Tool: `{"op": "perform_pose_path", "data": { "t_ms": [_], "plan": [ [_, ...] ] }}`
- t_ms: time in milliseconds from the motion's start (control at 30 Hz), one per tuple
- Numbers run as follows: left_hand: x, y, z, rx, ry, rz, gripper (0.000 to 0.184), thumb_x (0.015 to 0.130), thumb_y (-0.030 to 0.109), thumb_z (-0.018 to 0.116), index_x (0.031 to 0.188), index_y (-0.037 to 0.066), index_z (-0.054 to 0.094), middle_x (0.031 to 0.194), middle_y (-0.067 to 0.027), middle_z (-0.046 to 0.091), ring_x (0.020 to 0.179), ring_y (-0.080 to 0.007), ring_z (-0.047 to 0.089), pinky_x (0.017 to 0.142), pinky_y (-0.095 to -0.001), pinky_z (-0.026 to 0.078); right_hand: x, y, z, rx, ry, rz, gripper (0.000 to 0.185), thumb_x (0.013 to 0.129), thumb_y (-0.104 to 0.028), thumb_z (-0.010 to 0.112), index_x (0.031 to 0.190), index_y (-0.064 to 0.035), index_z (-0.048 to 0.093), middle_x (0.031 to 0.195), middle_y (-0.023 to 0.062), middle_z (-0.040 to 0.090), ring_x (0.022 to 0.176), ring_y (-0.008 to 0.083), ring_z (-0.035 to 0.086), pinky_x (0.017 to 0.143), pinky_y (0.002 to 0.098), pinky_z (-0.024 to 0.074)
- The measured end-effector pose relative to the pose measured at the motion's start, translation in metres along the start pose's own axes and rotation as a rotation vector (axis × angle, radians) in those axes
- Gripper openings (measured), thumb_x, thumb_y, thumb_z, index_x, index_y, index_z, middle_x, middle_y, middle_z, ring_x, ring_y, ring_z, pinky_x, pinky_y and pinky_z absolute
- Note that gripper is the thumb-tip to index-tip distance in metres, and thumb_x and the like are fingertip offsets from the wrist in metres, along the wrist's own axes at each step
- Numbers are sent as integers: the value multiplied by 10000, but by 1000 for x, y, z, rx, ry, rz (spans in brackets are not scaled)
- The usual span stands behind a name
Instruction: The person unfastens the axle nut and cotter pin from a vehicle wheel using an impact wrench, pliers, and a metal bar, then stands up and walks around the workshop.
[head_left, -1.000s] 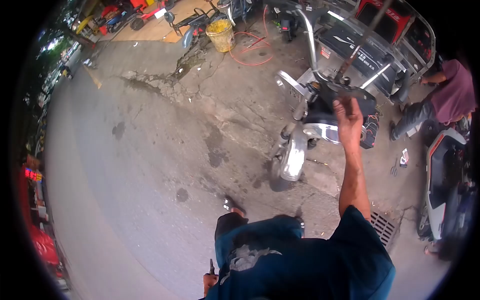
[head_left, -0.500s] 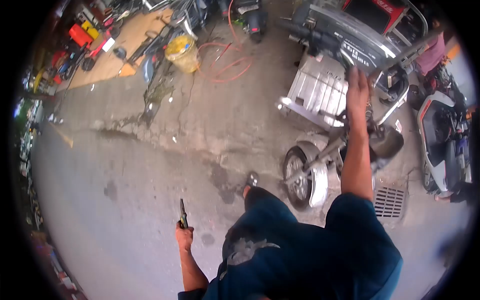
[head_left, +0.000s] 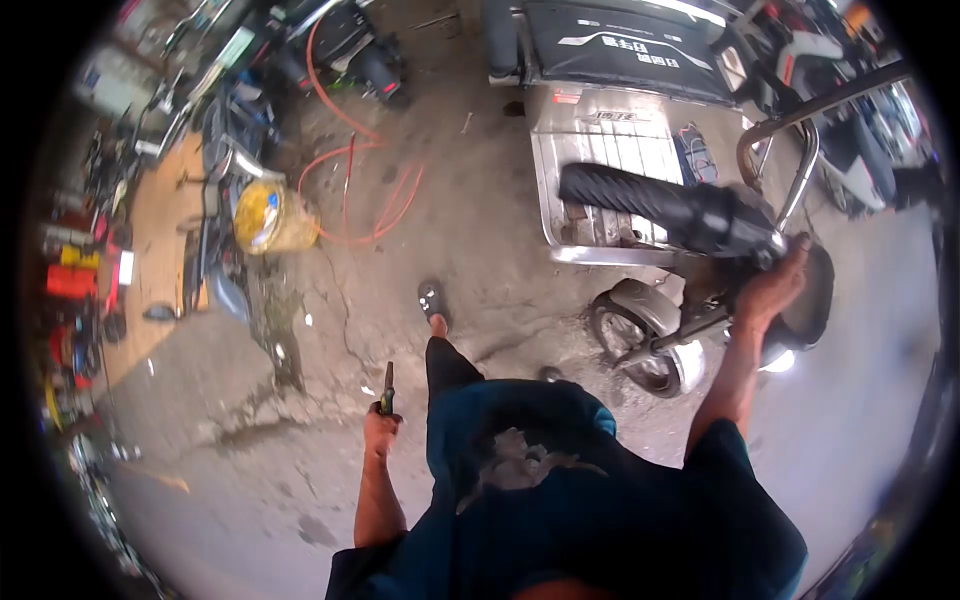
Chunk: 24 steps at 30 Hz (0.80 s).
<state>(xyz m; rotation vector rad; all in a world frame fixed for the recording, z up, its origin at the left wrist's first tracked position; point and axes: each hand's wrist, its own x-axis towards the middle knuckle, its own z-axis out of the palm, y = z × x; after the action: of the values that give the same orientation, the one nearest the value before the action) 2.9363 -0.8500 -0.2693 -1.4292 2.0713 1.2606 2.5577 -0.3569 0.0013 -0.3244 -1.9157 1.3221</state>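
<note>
My left hand (head_left: 381, 432) is closed around a slim hand tool (head_left: 388, 388) with a tapering tip and a dark handle with some yellow. It looks like pliers and points forward, held above the concrete floor. My right hand (head_left: 770, 290) is at the handlebar (head_left: 690, 215) of a three-wheeled cargo vehicle, near the middle of the bar. Its fingers seem to curl over the dark part there, though they are partly hidden. A black ribbed grip stretches left from that spot. Below are the front wheel (head_left: 640, 340) and its silver fender.
Left of me stand a yellow bucket (head_left: 262, 218) and a wooden board (head_left: 160, 270) with parts on it. A red hose (head_left: 345, 240) loops over the cracked floor (head_left: 400, 180). Motorbikes stand at the back and right. A metal bar (head_left: 840, 98) juts out at upper right.
My view has shifted, bringing the vehicle's handlebar nearer. My right hand has gone from stretched out over the vehicle to down at its handlebar. The tool stays in my left hand.
</note>
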Motion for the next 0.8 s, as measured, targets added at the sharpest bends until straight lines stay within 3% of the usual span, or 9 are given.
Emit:
{"op": "perform_pose_path", "data": {
  "t_ms": [67,133,233,300,367,500,567,633,800],
  "plan": [
    [90,8,-34,86,-20,157,454,657,109,707,1082,0,590,763,-146,644,704,-303,621,653,-383,483,6,35,-11,-427,40,-607,504,1023,-353,381,1180,73,600,944,169,680,776,211,639,706,318,510],
    [165,35,-70,136,-42,213,458,679,125,678,1115,19,589,785,-159,639,726,-307,625,679,-394,487,-4,24,-6,-557,145,-503,476,1005,-293,416,1280,83,513,1058,208,669,927,251,648,843,362,497],
    [172,142,-124,315,-85,302,472,687,147,675,1136,28,587,823,-174,650,761,-315,637,700,-405,491,-12,-13,8,-465,152,-143,503,974,-290,489,1316,78,475,1129,211,646,1023,278,625,923,378,466],
    [198,174,-149,400,-122,352,483,693,155,686,1146,25,581,814,-181,661,764,-350,642,693,-414,495,-14,-13,9,-451,187,-114,532,956,-311,524,1323,71,470,1136,199,640,1028,284,618,932,383,462],
    [204,221,-166,431,-209,330,484,696,157,697,1145,23,578,816,-190,667,774,-370,646,693,-421,499,-12,36,-14,-729,255,-476,558,935,-338,561,1315,62,481,1120,177,642,998,278,619,917,382,470],
    [270,246,-174,761,-327,412,563,685,240,733,1185,33,579,1054,-252,657,1038,-398,619,889,-446,492,-17,75,-35,-607,290,-441,477,936,-243,571,1318,28,482,1038,125,656,912,214,628,849,349,492],
    [247,285,-178,782,-286,483,532,687,251,676,1165,42,576,1043,-243,662,1027,-403,621,880,-451,492,-12,95,-36,-595,334,-447,418,953,-180,546,1315,18,481,1022,107,660,878,196,633,818,327,502],
    [236,309,-181,767,-302,498,507,678,261,663,1129,47,578,1005,-232,667,986,-401,628,845,-452,493,-11,104,-43,-178,273,-173,378,970,-128,504,1325,-1,478,1001,91,666,841,185,632,793,308,509],
    [271,348,-176,846,-358,580,502,689,272,652,1135,54,581,1016,-222,670,997,-399,627,852,-446,495,-16,74,-19,-272,356,-301,319,1001,-257,483,1119,12,607,892,73,664,786,149,612,745,291,494]
  ]
}}
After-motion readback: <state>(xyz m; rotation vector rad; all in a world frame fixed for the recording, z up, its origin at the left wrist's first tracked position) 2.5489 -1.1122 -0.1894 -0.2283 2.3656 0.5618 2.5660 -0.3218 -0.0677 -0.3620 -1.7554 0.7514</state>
